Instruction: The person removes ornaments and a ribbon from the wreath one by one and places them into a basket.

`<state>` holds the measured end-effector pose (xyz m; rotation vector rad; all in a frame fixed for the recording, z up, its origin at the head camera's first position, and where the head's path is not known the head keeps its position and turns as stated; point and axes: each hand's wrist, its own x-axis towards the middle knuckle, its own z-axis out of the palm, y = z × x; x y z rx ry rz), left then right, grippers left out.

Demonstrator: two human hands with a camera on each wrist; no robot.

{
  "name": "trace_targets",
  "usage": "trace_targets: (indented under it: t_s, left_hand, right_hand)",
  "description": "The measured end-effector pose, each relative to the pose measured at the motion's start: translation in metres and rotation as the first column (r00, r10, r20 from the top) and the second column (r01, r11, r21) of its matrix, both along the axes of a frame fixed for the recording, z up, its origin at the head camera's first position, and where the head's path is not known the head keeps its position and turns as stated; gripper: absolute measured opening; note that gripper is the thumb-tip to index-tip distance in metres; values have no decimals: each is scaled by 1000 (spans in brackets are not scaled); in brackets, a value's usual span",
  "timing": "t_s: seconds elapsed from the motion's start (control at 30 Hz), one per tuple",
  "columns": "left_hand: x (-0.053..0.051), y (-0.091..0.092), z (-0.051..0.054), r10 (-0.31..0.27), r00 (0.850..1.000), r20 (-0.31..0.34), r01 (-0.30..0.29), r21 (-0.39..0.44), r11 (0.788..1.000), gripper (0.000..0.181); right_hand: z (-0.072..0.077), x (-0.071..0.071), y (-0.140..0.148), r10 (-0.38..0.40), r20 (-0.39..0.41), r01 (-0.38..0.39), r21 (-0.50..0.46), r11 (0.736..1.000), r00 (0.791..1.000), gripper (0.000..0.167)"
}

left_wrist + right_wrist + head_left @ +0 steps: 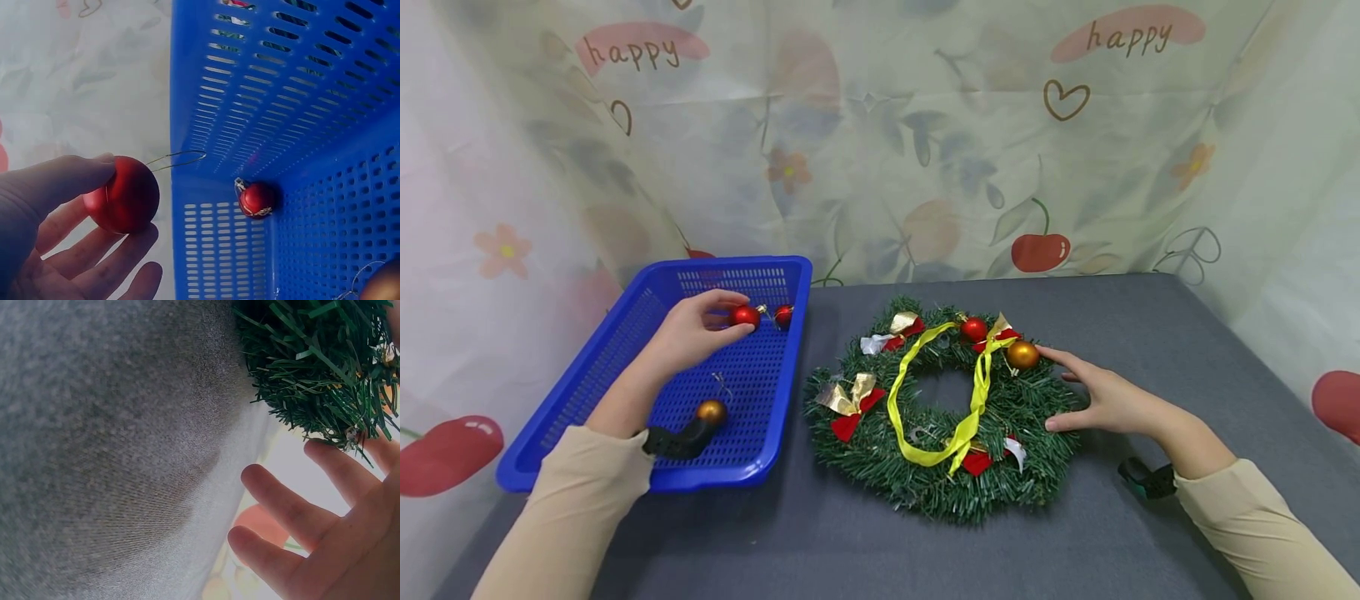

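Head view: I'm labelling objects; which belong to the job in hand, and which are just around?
Job, probably: red bauble in left hand; decorated wreath; yellow ribbon; blue basket; loose red bauble and gold bauble inside.
Just around, apparently: printed backdrop; grey table.

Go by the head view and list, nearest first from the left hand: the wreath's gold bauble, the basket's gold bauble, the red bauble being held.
1. Red bauble: held in the left hand.
2. Leftmost gold bauble: inside the blue basket.
3. Rightmost gold bauble: upper right of the green wreath.
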<state>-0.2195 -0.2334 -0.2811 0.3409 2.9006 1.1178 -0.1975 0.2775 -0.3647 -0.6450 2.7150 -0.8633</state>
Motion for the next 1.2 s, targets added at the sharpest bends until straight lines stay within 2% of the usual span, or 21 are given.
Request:
trace_targets:
  t_s: [0.43, 0.57, 0.73, 1.2]
  left_hand:
    - [-3, 0, -3, -3, 1000, 5, 3, -74, 997, 43]
    - [-4, -2, -6, -28, 1000, 4, 28, -115, 993, 43]
    - [-4, -4, -9, -46, 998, 38, 51, -155, 987, 43]
    - [-3, -1, -8, -58, 996, 72, 70, -178, 981, 43]
  right_hand:
    - [1, 0, 0, 2, 3, -2, -1, 1000, 1000, 98]
    - [1, 1, 0, 1, 6, -1, -2, 1000, 1000, 98]
    - [0, 1, 0, 1, 9, -1, -3, 1000, 1000, 98]
    - [1, 1, -1, 4, 4, -4, -13, 1000, 1000, 98]
